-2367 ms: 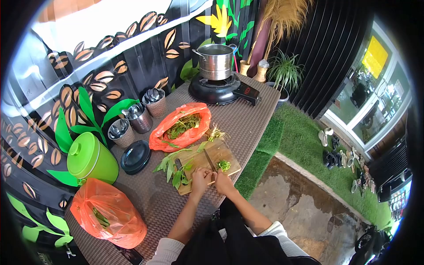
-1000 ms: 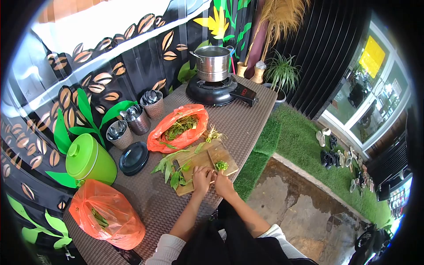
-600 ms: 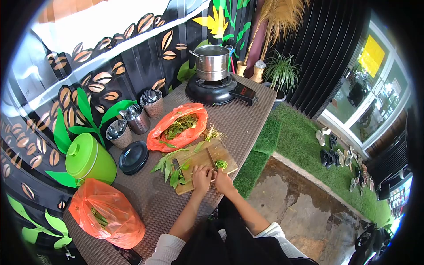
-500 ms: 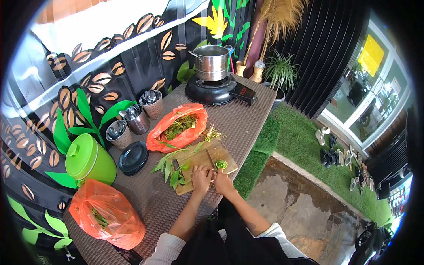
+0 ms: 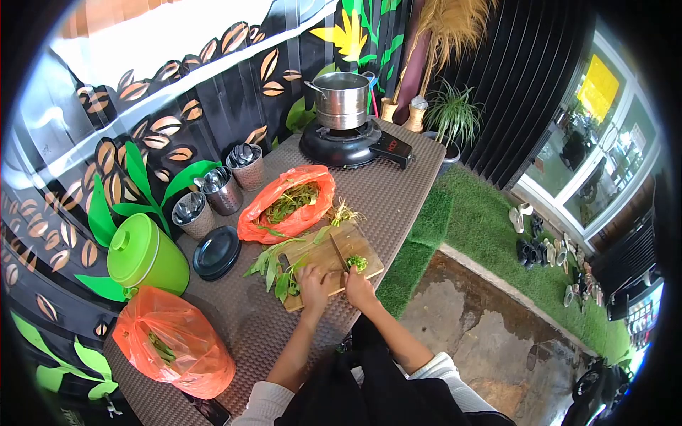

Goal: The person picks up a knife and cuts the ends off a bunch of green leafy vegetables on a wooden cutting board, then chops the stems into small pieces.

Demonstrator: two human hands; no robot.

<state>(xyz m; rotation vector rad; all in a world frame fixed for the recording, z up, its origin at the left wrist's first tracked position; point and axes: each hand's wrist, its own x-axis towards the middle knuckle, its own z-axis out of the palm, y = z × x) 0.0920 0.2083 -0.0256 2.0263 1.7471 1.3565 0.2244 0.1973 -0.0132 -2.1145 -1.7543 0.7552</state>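
**A:** Head view, read from left to right. What lies left of your work?

**B:** At the near left corner sits a crumpled orange plastic bag [image 5: 172,351] with greens inside; behind it stands a lime-green lidded plastic bucket [image 5: 144,255]. Next come a stack of dark round plates [image 5: 217,251] and three steel cutlery holders [image 5: 222,190] along the wall.

**A:** And at the centre?

**B:** A second open orange bag of greens [image 5: 288,204] lies just beyond the rectangular wooden chopping board [image 5: 334,260]. Loose long green leaves [image 5: 275,268] hang over the board's left edge. Your left hand [image 5: 312,279] rests on the board with fingers curled down on the leaf stems beside them. Your right hand [image 5: 357,287] is clamped around the handle of a dark-bladed kitchen knife [image 5: 340,255], whose blade points away from you across the board. A small heap of chopped greens [image 5: 357,263] lies just right of the blade.

**A:** Which step does this suggest?

**B:** By my judgement, you are mid-chop. The next cut calls for feeding the stems toward the blade with your fingertips tucked back.

**A:** Far right?

**B:** A steel pot [image 5: 342,99] stands on a black single-burner stove [image 5: 349,145] at the table's far end.
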